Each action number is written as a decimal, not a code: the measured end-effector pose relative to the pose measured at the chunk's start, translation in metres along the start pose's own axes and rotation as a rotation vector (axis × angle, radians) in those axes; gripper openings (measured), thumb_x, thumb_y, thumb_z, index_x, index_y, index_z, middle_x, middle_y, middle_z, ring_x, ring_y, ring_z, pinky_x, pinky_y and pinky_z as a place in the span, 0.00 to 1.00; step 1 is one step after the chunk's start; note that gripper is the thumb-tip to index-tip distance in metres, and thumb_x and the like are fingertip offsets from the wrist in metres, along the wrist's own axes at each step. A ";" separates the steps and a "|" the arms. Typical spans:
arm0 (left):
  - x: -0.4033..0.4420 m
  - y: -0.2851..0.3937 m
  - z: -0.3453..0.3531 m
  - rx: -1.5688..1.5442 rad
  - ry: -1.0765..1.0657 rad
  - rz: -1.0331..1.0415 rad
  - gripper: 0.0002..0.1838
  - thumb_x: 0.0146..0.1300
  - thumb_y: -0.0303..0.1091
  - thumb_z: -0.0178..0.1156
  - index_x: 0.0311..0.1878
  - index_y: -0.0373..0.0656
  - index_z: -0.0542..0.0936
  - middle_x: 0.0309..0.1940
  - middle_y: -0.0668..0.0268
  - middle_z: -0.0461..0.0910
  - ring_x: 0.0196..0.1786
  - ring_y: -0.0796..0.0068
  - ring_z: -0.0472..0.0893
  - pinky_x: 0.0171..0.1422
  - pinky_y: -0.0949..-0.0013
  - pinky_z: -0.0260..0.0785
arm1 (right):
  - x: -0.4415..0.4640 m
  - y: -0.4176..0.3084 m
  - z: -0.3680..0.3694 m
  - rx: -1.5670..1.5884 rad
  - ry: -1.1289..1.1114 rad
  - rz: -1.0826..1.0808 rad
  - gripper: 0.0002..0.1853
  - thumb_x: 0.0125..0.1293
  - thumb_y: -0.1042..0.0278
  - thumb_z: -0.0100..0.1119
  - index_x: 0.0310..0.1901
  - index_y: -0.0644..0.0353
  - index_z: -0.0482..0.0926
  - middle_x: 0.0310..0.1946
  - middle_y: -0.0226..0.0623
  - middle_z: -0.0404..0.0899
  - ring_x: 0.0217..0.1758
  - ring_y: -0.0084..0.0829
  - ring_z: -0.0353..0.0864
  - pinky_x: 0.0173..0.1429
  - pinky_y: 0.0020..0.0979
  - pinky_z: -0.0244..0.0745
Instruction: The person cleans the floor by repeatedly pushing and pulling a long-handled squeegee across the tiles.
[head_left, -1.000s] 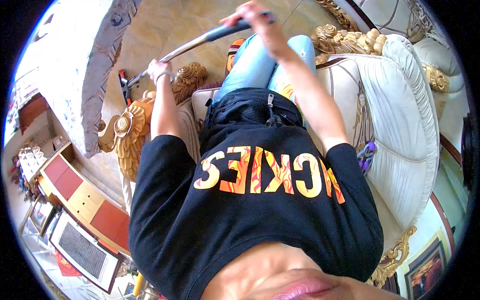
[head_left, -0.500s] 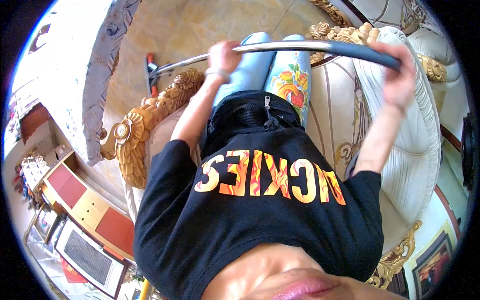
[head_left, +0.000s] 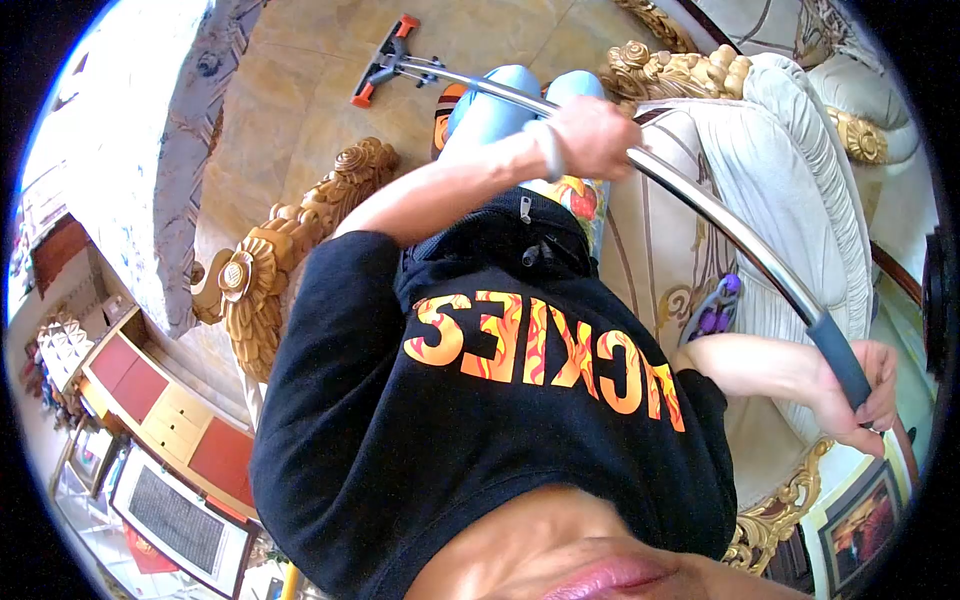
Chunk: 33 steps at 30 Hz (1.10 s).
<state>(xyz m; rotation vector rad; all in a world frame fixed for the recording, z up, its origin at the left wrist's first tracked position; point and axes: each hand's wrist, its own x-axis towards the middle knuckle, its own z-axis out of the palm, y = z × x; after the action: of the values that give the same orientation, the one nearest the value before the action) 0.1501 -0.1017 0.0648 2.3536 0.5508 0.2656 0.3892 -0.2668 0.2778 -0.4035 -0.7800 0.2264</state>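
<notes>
A mop with a long steel pole (head_left: 715,215) runs diagonally across my view. Its dark head (head_left: 385,66), tipped with orange at both ends, is at the top left over the tiled floor, above my knees. My left hand (head_left: 592,138) is closed around the middle of the pole, over my lap. At the lower right, my right hand (head_left: 862,398) is closed on the blue-grey grip (head_left: 842,358) at the pole's other end. Whether the mop head touches the floor I cannot tell.
I sit on a cream sofa (head_left: 655,220) with a carved gold armrest (head_left: 250,275) on the left. A purple object (head_left: 718,312) lies on the seat to my right. A pale stone-like table edge (head_left: 195,150) stands at the left, above marbled floor tiles (head_left: 300,75).
The mop has tilted: its head swung up and right, while the grip end dropped down and right. My left hand moved right across my lap; my right hand moved down toward my side.
</notes>
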 end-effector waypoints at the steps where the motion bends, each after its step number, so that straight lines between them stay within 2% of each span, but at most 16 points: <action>1: -0.011 -0.012 -0.009 -0.020 0.012 -0.026 0.14 0.42 0.38 0.62 0.37 0.55 0.81 0.23 0.63 0.80 0.29 0.58 0.80 0.35 0.58 0.73 | -0.015 0.011 0.013 -0.009 0.003 -0.036 0.20 0.60 0.46 0.48 0.15 0.45 0.65 0.09 0.12 0.64 0.16 0.09 0.69 0.25 0.17 0.60; 3: -0.029 -0.051 -0.020 0.094 0.022 -0.089 0.13 0.43 0.35 0.60 0.37 0.54 0.81 0.25 0.60 0.79 0.30 0.56 0.79 0.37 0.59 0.73 | -0.046 0.042 0.029 0.241 -0.085 0.117 0.20 0.63 0.48 0.45 0.16 0.46 0.65 0.09 0.14 0.61 0.15 0.11 0.65 0.24 0.18 0.59; 5: -0.050 -0.100 -0.030 0.128 0.167 -0.137 0.11 0.45 0.32 0.59 0.35 0.50 0.80 0.26 0.59 0.79 0.31 0.55 0.79 0.37 0.58 0.72 | -0.087 0.090 0.039 -0.241 0.083 0.021 0.19 0.65 0.50 0.42 0.17 0.46 0.63 0.11 0.17 0.56 0.14 0.14 0.58 0.25 0.19 0.56; 6: -0.062 -0.118 -0.041 0.137 0.220 -0.285 0.10 0.44 0.32 0.60 0.34 0.49 0.80 0.28 0.58 0.79 0.34 0.55 0.79 0.39 0.58 0.72 | -0.104 0.114 0.049 -0.536 -0.026 0.024 0.19 0.67 0.53 0.40 0.19 0.48 0.62 0.12 0.20 0.52 0.15 0.16 0.53 0.23 0.20 0.52; 8: -0.089 -0.177 -0.049 0.469 0.476 -0.295 0.08 0.46 0.35 0.62 0.29 0.44 0.78 0.25 0.57 0.78 0.32 0.54 0.78 0.38 0.59 0.71 | -0.148 0.155 0.051 -0.195 -0.131 0.438 0.20 0.68 0.50 0.38 0.22 0.53 0.63 0.14 0.23 0.57 0.20 0.21 0.59 0.33 0.31 0.66; 9: -0.103 -0.203 -0.059 0.524 0.462 -0.433 0.08 0.45 0.35 0.62 0.29 0.44 0.77 0.28 0.58 0.78 0.36 0.56 0.77 0.41 0.58 0.70 | -0.172 0.175 0.053 -0.160 -0.204 0.556 0.20 0.69 0.49 0.37 0.27 0.56 0.67 0.18 0.28 0.66 0.24 0.25 0.65 0.41 0.34 0.68; 11: -0.129 -0.220 -0.067 0.592 0.504 -0.573 0.10 0.46 0.33 0.60 0.34 0.45 0.78 0.37 0.61 0.78 0.50 0.59 0.72 0.54 0.58 0.64 | -0.208 0.206 0.054 -0.104 -0.531 0.701 0.13 0.68 0.59 0.46 0.34 0.59 0.72 0.37 0.40 0.78 0.45 0.30 0.76 0.48 0.32 0.70; 13: -0.154 -0.251 -0.056 0.646 0.569 -0.472 0.14 0.46 0.33 0.60 0.40 0.46 0.78 0.42 0.61 0.76 0.53 0.58 0.70 0.58 0.58 0.61 | -0.253 0.246 0.054 0.007 -0.762 0.790 0.06 0.61 0.67 0.58 0.37 0.59 0.76 0.43 0.36 0.79 0.57 0.33 0.72 0.59 0.33 0.66; 16: -0.171 -0.237 -0.043 0.553 0.454 -0.796 0.19 0.46 0.35 0.63 0.45 0.47 0.76 0.49 0.60 0.73 0.56 0.55 0.68 0.60 0.58 0.60 | -0.286 0.276 0.054 -0.090 -0.965 0.872 0.11 0.56 0.63 0.63 0.38 0.57 0.77 0.48 0.32 0.77 0.53 0.29 0.72 0.58 0.31 0.66; 18: -0.173 -0.225 -0.036 0.516 0.484 -0.787 0.22 0.46 0.36 0.64 0.47 0.48 0.75 0.52 0.59 0.71 0.59 0.54 0.66 0.61 0.57 0.59 | -0.295 0.284 0.047 -0.110 -0.988 0.882 0.11 0.56 0.62 0.63 0.38 0.57 0.77 0.48 0.32 0.76 0.50 0.26 0.73 0.56 0.30 0.67; 21: -0.164 -0.203 -0.034 0.502 0.505 -0.719 0.25 0.46 0.40 0.66 0.50 0.50 0.73 0.55 0.60 0.69 0.62 0.56 0.64 0.63 0.56 0.58 | -0.269 0.264 0.040 -0.123 -1.034 0.921 0.13 0.57 0.59 0.63 0.39 0.57 0.76 0.48 0.36 0.76 0.46 0.22 0.72 0.52 0.29 0.68; 24: -0.138 -0.182 -0.030 0.531 0.559 -0.536 0.24 0.48 0.41 0.65 0.50 0.49 0.73 0.54 0.63 0.70 0.61 0.59 0.64 0.63 0.54 0.57 | -0.193 0.218 0.011 -0.111 -1.063 0.809 0.10 0.59 0.62 0.59 0.37 0.58 0.75 0.47 0.40 0.76 0.60 0.38 0.68 0.66 0.41 0.58; 25: -0.127 -0.176 -0.027 0.493 0.544 -0.515 0.24 0.48 0.41 0.64 0.50 0.50 0.74 0.54 0.64 0.71 0.61 0.61 0.66 0.62 0.53 0.57 | -0.164 0.199 0.000 -0.056 -1.023 0.765 0.10 0.57 0.65 0.61 0.36 0.61 0.75 0.44 0.42 0.77 0.56 0.37 0.71 0.65 0.40 0.60; 28: -0.086 -0.158 -0.005 0.329 0.546 -0.405 0.19 0.47 0.39 0.64 0.45 0.48 0.77 0.44 0.62 0.77 0.51 0.60 0.74 0.55 0.56 0.64 | -0.071 0.108 -0.024 -0.331 -0.964 0.674 0.19 0.61 0.49 0.53 0.35 0.59 0.74 0.43 0.46 0.77 0.54 0.44 0.73 0.63 0.49 0.60; 30: -0.052 -0.128 0.008 0.152 0.508 -0.271 0.16 0.46 0.36 0.64 0.41 0.48 0.79 0.35 0.62 0.80 0.40 0.60 0.79 0.46 0.61 0.70 | -0.013 0.045 -0.045 -0.487 -0.932 0.508 0.24 0.63 0.41 0.45 0.33 0.59 0.72 0.35 0.49 0.79 0.45 0.46 0.77 0.60 0.54 0.60; 33: -0.006 -0.050 0.034 0.024 0.401 -0.141 0.12 0.46 0.35 0.62 0.37 0.52 0.80 0.28 0.63 0.80 0.32 0.60 0.80 0.37 0.61 0.74 | 0.042 -0.022 -0.038 -0.526 -0.494 0.124 0.22 0.61 0.44 0.48 0.23 0.55 0.68 0.21 0.36 0.74 0.26 0.31 0.76 0.35 0.32 0.70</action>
<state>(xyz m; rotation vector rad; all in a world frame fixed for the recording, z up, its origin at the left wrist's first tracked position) 0.1402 -0.0915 0.0059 2.2794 0.9098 0.6754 0.4466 -0.2819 0.2895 -0.9158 -1.3078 0.2389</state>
